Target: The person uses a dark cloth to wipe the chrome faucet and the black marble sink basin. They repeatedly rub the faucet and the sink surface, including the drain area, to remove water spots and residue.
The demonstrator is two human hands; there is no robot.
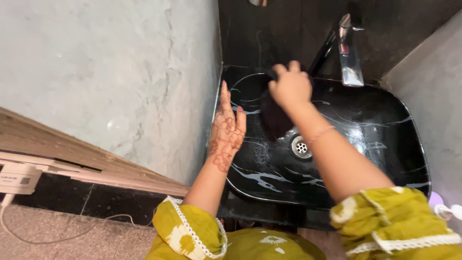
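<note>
Head view: right hand (290,86) over far-left inner wall of black marbled basin (385,144), fingers curled round dark scrubber (275,115), which extends from hand toward drain (301,147). Left hand (227,127) nearer, flat on left rim, fingers straight, together.

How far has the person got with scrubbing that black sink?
Under way, by the look of it. The right hand presses a dark scrubber against the inner wall of the black basin, near the drain. The left hand braces on the rim. The basin shines, with no foam visible. The tap shows no running water, so rinsing looks undone.
</note>
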